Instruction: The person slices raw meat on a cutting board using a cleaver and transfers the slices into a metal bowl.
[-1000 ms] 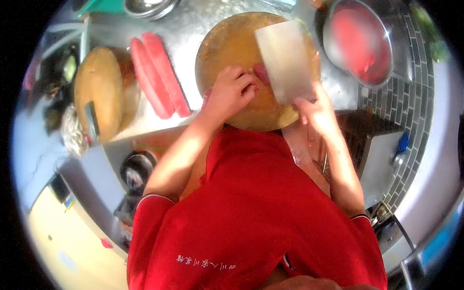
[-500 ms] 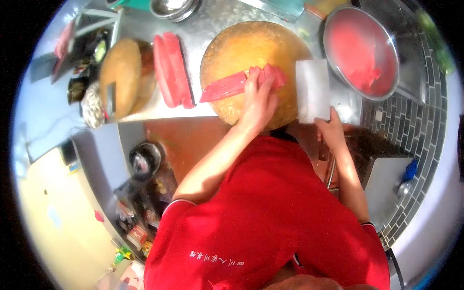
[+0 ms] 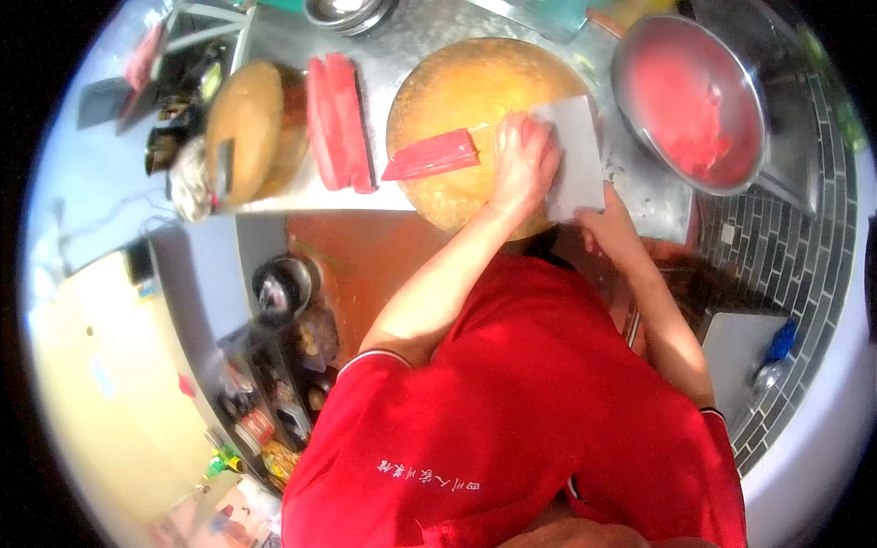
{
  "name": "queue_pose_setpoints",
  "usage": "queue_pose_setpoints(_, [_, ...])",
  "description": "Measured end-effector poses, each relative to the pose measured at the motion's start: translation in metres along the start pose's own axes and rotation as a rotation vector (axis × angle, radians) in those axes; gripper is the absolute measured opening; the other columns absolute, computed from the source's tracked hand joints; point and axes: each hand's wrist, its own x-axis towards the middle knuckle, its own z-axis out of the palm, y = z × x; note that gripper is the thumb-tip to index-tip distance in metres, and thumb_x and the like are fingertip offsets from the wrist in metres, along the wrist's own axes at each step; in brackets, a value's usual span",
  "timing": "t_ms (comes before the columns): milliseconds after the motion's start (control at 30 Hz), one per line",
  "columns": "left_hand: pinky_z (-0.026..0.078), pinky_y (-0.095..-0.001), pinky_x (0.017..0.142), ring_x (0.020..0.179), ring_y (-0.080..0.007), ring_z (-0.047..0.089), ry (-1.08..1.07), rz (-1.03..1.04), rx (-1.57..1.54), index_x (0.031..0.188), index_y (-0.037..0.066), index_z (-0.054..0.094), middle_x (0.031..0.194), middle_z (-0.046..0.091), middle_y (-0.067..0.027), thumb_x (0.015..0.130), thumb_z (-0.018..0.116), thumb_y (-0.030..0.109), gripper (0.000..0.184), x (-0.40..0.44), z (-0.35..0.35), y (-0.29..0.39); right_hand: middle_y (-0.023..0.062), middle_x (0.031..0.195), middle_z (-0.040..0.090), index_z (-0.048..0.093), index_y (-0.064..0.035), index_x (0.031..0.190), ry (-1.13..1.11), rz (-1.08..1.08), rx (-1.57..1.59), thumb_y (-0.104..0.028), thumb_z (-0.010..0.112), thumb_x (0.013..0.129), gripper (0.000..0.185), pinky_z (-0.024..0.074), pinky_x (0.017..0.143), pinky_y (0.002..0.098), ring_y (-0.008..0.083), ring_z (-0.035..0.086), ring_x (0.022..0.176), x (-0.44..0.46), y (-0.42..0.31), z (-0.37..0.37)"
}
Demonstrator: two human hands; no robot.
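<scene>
My right hand (image 3: 610, 226) grips the handle end of a broad cleaver (image 3: 577, 151), its pale blade over the right side of the round wooden chopping board (image 3: 457, 78). Against the blade's left side, my left hand (image 3: 525, 166) is closed over cut slices of red meat, which the fingers mostly hide. A strip of raw red meat (image 3: 431, 155) lies on the board's left part, its tip past the rim, apart from both hands.
Two long meat pieces (image 3: 338, 123) lie left of the board on the metal counter (image 3: 274, 196). At the right stands a metal bowl (image 3: 758, 137) with red meat in it. A second round board (image 3: 242, 132) is at the far left, and stacked bowls (image 3: 347, 16) are at the back.
My left hand has moved right with the cut slices, away from the meat strip, which stays on the board. The cleaver has shifted left and tilted, meeting my left hand.
</scene>
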Motion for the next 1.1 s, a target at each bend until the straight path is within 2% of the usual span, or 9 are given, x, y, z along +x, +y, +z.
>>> queue_pose_setpoints(300, [0.037,-0.0548,0.113,0.132,-0.0514,0.042,0.122,-0.102,-0.202,0.127,0.004,0.062,0.142,0.044,-0.0293,0.085,0.074,0.011,0.044,0.007,0.001,0.029,0.0082,0.074,0.063,0.050,-0.0022,0.122,0.017,-0.013,-0.001,-0.005,0.065,0.091,0.035,0.0467,0.043,0.0319,0.0153,0.056,0.049,-0.015,-0.027,0.037])
queue_pose_setpoints(633, [0.033,-0.0505,0.120,0.140,-0.0468,0.038,0.098,0.082,-0.308,0.138,0.002,0.055,0.149,0.039,-0.0283,0.091,0.067,0.006,0.049,0.065,0.001,0.094,0.0120,0.074,0.065,0.048,-0.0016,0.113,0.243,-0.158,-0.009,-0.010,0.065,0.091,0.029,0.0517,0.049,0.0359,0.0185,0.062,0.054,-0.057,-0.068,-0.004])
queue_pose_setpoints(767, [0.034,-0.0508,0.120,0.141,-0.0458,0.039,0.123,0.204,-0.429,0.140,0.003,0.053,0.149,0.038,-0.0284,0.090,0.068,0.004,0.052,0.092,0.001,0.137,0.0287,0.081,0.066,0.048,0.0000,0.112,0.470,-0.341,-0.210,-0.012,0.067,0.090,0.031,0.0533,0.063,0.0525,0.0467,0.067,0.070,-0.073,-0.065,-0.027])
queue_pose_setpoints(867, [0.034,-0.0536,0.118,0.141,-0.0452,0.039,0.195,0.409,-0.568,0.137,0.003,0.055,0.149,0.043,-0.0252,0.091,0.068,0.013,0.049,0.117,0.022,0.171,0.0338,0.087,0.065,0.051,0.0007,0.112,0.664,-0.384,-0.394,-0.013,0.067,0.089,0.032,0.0515,0.071,0.0582,0.0555,0.064,0.084,-0.106,-0.081,-0.047])
queue_pose_setpoints(933, [0.034,-0.0551,0.116,0.140,-0.0454,0.040,0.203,0.409,-0.610,0.136,0.005,0.057,0.147,0.046,-0.0244,0.094,0.066,0.020,0.046,0.126,0.045,0.184,0.0315,0.109,0.067,0.054,0.0010,0.121,0.861,-0.559,-0.558,-0.009,0.067,0.090,0.036,0.0533,0.082,0.0551,0.0518,0.066,0.100,-0.121,-0.086,-0.058])
queue_pose_setpoints(967, [0.034,-0.0561,0.116,0.139,-0.0456,0.042,0.194,0.339,-0.620,0.135,0.006,0.058,0.146,0.049,-0.0241,0.096,0.064,0.025,0.044,0.128,0.062,0.190,0.0291,0.114,0.066,0.055,0.0007,0.123,0.871,-0.411,-0.489,-0.008,0.067,0.091,0.034,0.0538,0.088,0.0515,0.0487,0.067,0.106,-0.127,-0.077,-0.066])
queue_pose_setpoints(1033, [0.034,-0.0582,0.116,0.137,-0.0474,0.043,0.104,0.656,-0.081,0.129,0.007,0.064,0.142,0.052,-0.0252,0.099,0.061,0.029,0.037,0.138,0.108,0.157,0.0225,0.111,0.070,0.057,-0.0004,0.119,1.040,-0.399,-0.353,-0.009,0.066,0.095,0.027,0.0545,0.090,0.0451,0.0373,0.071,0.103,-0.128,-0.065,-0.079])
queue_pose_setpoints(1067, [0.035,-0.0575,0.116,0.136,-0.0453,0.047,0.026,0.296,-0.470,0.120,0.006,0.069,0.139,0.057,-0.0239,0.098,0.063,0.027,0.031,0.127,0.123,0.160,0.0147,0.104,0.071,0.057,-0.0011,0.119,1.039,-0.364,-0.280,-0.009,0.066,0.096,0.026,0.0556,0.083,0.0403,0.0266,0.071,0.093,-0.133,-0.054,-0.088])
queue_pose_setpoints(1100, [0.037,-0.0554,0.115,0.135,-0.0434,0.049,-0.039,0.353,-0.457,0.119,0.006,0.070,0.139,0.057,-0.0226,0.097,0.064,0.026,0.030,0.128,0.114,0.152,0.0086,0.098,0.069,0.056,-0.0022,0.120,1.006,-0.259,-0.084,-0.009,0.065,0.097,0.026,0.0553,0.075,0.0357,0.0186,0.067,0.082,-0.141,-0.063,-0.088])
